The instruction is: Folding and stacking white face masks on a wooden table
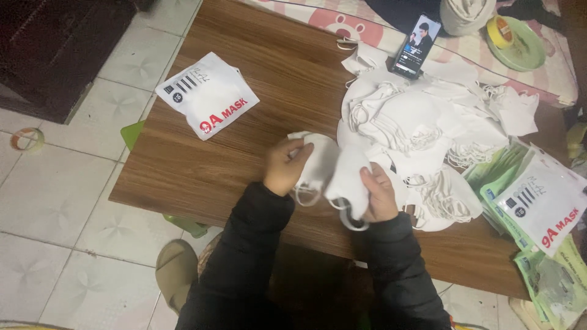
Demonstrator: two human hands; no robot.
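At frame centre we are pinching a small stack of white face masks (333, 171) between our left hand (285, 165) and right hand (378, 194), both closed, squaring edges above the bench (269, 91).

brown wood-grain table (257, 79) on pale tiled floor (55, 201). left hand (285, 166) and right hand (379, 194), both in dark sleeves, grip folded white fabric face masks (333, 171) near table's front edge. heap of loose white masks with ear loops (422, 134) just right of hands, toward right edge. flat white printed mask pouch (208, 95) near left edge. stack of white and green pouches (538, 208) overhanging right front corner. smartphone with lit screen (416, 46) propped at back edge. tan slipper (176, 272) on floor below front edge.
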